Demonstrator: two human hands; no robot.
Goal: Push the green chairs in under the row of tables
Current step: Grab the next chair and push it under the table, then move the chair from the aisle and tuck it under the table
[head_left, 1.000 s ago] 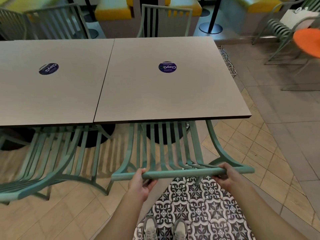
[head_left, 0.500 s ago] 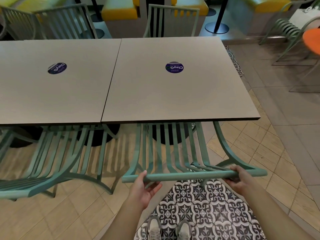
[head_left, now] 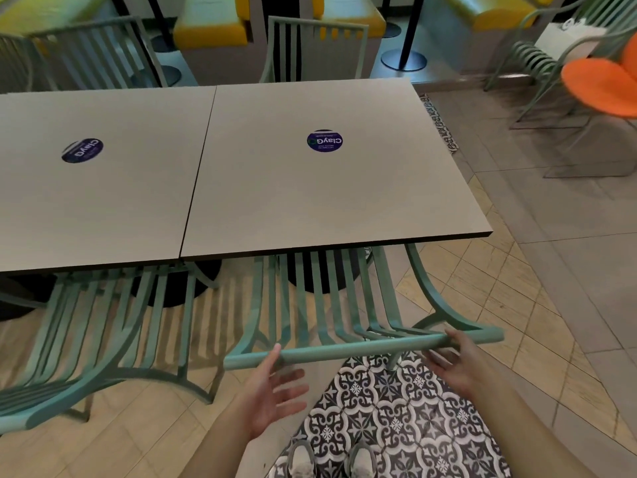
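A green slatted chair (head_left: pixel 344 350) stands in front of me, its seat under the right grey table (head_left: pixel 327 201) and its top rail near my hands. My left hand (head_left: pixel 272 398) is off the rail, palm up with fingers spread, just below its left end. At the rail's right end my right hand (head_left: pixel 455 360) has its fingers apart and only touches or hovers by it. A second green chair (head_left: pixel 86 339) sits at the left table (head_left: pixel 96 201), its back sticking out further toward me.
More green chairs (head_left: pixel 313 50) line the far side of the tables. Yellow bench seats (head_left: pixel 210 32) stand behind them. An orange chair (head_left: pixel 603 84) and wire-frame chairs are at the right. My shoes (head_left: pixel 331 460) rest on patterned floor tiles.
Both hands have let go of the chair's top rail and opened. The chair sits slightly deeper under the right table than a second ago.
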